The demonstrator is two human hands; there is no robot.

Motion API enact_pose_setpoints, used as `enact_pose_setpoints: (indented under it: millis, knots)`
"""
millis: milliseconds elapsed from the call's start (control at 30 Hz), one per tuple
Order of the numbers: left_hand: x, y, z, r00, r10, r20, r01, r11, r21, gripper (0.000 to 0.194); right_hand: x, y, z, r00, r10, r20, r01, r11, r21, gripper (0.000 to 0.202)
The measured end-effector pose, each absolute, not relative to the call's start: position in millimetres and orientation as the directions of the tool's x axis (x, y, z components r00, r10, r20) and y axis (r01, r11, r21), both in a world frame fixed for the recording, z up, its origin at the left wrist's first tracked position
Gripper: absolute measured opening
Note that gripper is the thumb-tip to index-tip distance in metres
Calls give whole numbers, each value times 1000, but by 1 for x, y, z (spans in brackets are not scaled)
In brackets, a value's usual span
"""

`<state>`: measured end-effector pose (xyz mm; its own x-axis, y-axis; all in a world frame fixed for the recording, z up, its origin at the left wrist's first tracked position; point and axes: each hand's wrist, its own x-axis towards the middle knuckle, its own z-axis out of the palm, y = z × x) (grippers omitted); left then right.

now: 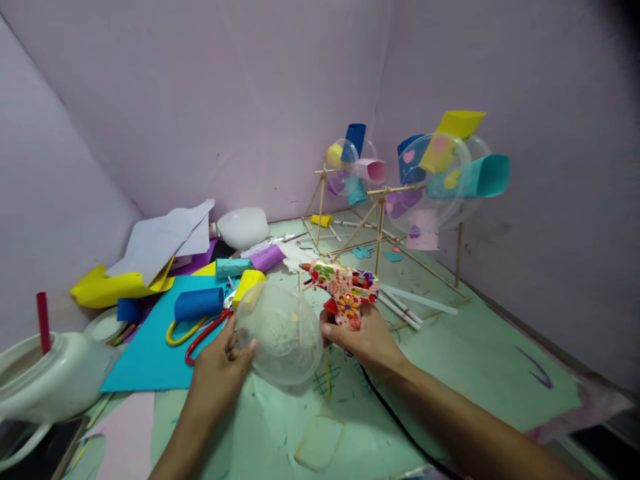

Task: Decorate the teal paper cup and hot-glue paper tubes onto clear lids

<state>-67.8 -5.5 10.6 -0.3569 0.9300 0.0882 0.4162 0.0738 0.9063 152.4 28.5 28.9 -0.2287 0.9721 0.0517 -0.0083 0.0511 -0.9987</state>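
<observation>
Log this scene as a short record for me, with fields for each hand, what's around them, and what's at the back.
Left hand: grips the left edge of a clear round plastic piece
Right hand: holds a flower-patterned glue gun, nozzle pointing left
Left of the plastic piece: scissors, blue paper tube, turquoise sheet
Far left: white pot with a red stick in it
Back right: two wheel models with coloured paper tubes, on stick frames
Back: white bottle on its side

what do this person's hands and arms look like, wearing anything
The left hand and right hand are ungloved. No sleeve shows on the left forearm or right forearm, and no watch, bracelet or ring is visible.
</observation>
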Motion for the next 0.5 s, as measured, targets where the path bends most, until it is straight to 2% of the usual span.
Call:
enact_pose_setpoints:
  millis: [67,167,367,500]
  knots:
    - [-69,-6,7,-340,939,52,433,108,895,61,152,28,28,-227,972,55,29,64,-998,12]
    - [-69,-4,3,-347,937,28,416,127,900,59,150,27,26,-272,962,17,-20,12,-1000,16]
    - [-69,-2,0,-363,931,48,440,125,889,59,149,23,28,-290,957,-7,6,-5,-1000,10]
    - [-69,-4,3,-350,935,54,480,129,868,60,149,24,32,-301,953,-43,-50,-61,-997,10]
